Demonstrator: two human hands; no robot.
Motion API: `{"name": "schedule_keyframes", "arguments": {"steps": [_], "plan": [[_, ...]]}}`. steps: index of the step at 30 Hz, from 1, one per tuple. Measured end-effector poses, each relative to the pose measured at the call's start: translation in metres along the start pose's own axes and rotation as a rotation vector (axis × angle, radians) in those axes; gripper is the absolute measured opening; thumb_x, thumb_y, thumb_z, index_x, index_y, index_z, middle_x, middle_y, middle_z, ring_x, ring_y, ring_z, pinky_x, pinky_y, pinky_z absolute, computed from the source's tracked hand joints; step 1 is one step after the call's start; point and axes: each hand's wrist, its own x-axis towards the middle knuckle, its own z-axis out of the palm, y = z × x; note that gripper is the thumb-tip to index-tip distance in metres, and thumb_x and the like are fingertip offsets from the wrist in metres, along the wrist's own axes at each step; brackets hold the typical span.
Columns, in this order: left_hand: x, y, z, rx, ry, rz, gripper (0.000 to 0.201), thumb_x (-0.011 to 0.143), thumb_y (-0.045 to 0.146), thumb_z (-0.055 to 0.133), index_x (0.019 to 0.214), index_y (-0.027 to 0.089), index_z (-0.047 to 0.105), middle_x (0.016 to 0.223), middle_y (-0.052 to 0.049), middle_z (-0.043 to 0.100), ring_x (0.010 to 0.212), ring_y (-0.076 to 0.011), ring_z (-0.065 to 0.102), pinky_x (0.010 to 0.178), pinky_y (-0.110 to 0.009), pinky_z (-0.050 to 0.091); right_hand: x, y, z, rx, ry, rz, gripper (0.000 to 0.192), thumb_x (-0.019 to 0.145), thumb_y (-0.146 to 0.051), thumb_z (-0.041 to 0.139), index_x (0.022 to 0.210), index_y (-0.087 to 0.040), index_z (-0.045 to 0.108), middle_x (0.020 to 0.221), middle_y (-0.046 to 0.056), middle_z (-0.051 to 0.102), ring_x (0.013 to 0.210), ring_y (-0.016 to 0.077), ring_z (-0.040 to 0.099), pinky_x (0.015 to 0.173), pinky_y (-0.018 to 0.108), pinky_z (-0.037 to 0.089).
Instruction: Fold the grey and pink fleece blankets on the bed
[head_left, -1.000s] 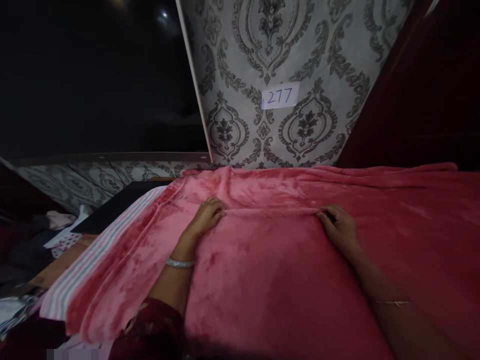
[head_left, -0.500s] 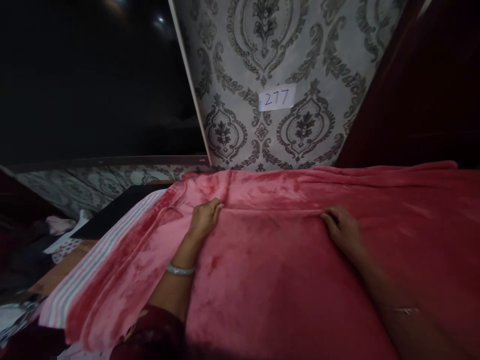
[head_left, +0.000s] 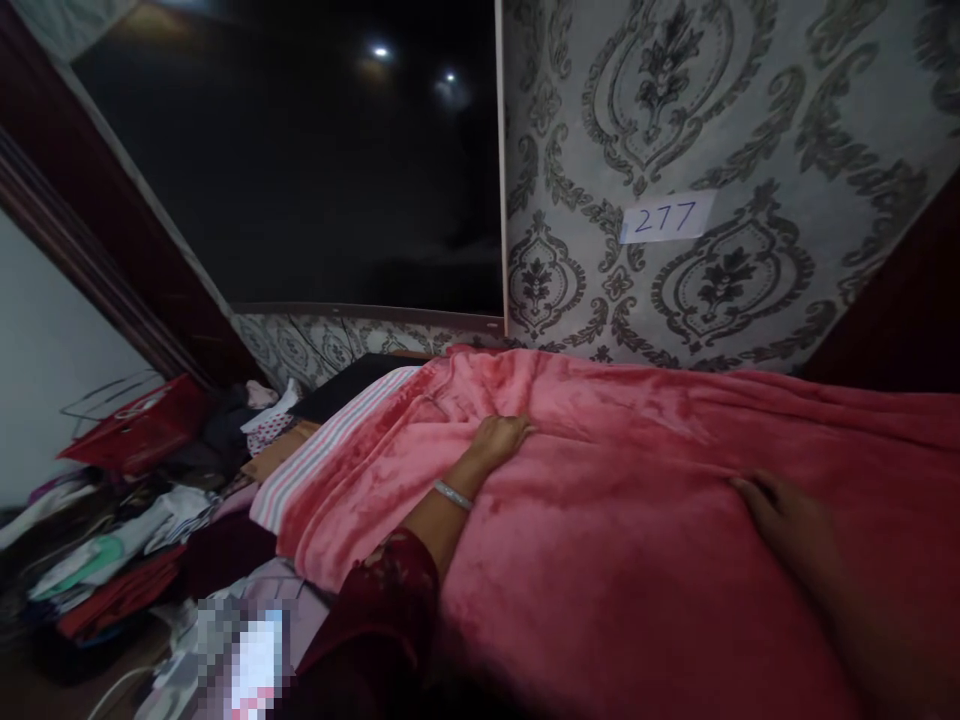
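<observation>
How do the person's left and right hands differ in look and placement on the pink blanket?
The left hand wears a pale bangle and a dark red sleeve; the right hand shows neither. The left lies farther away near the folds, the right nearer. Both rest palm-down on the pink blanket.

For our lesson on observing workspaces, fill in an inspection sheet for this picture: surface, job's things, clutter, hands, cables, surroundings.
Surface: bed, covered; pink-and-white striped sheet shows at its left edge.
Job's things: plush pink fleece blanket spread across, creased.
Clutter: heap of mixed clothes and red bag at left.
Hands: left hand and right hand flat on blanket.
Cables: nothing seen.
Surroundings: grey damask wallpaper, paper label "277", dark panel.
</observation>
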Motion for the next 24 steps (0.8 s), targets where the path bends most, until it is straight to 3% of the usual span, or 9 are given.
{"name": "schedule_keyframes", "arguments": {"steps": [7,13,18,24], "plan": [[0.0,-0.004,0.001,-0.033,0.024,-0.001,0.036,0.103,0.038,0.04,0.104,0.018,0.069,0.101,-0.014,0.075,0.097,-0.0268,0.07,0.084,-0.035,0.049,0.005,-0.002,0.006,-0.064,-0.037,0.026,0.04,0.083,-0.062,0.049,0.073,-0.028,0.068,0.072,0.008,0.072,0.062,0.03,0.067,0.05,0.04,0.049],[-0.005,-0.015,-0.013,-0.153,0.035,0.137,0.023,0.093,0.037,0.054,0.099,0.019,0.067,0.102,-0.008,0.073,0.095,-0.0226,0.067,0.086,-0.032,0.05,0.007,-0.023,0.003,-0.058,-0.067,0.07,0.03,0.084,-0.047,0.048,0.077,-0.023,0.065,0.076,0.006,0.072,0.07,0.0241,0.065,0.063,0.035,0.051],[0.002,-0.015,-0.025,-0.194,0.146,0.141,0.023,0.093,0.031,0.042,0.086,0.019,0.061,0.093,-0.011,0.07,0.09,-0.0245,0.065,0.084,-0.036,0.05,0.014,-0.05,-0.004,-0.04,-0.096,0.079,0.021,0.084,-0.034,0.048,0.077,-0.021,0.063,0.081,0.006,0.071,0.078,0.0214,0.062,0.074,0.033,0.05],[0.003,-0.019,-0.056,-0.166,0.301,0.111,0.021,0.09,0.037,0.041,0.082,0.023,0.055,0.089,-0.009,0.069,0.085,-0.0248,0.065,0.076,-0.033,0.049,0.031,-0.082,-0.019,-0.084,-0.08,0.038,0.016,0.088,-0.024,0.051,0.081,-0.021,0.065,0.09,0.009,0.071,0.088,0.023,0.062,0.084,0.035,0.048]]}}
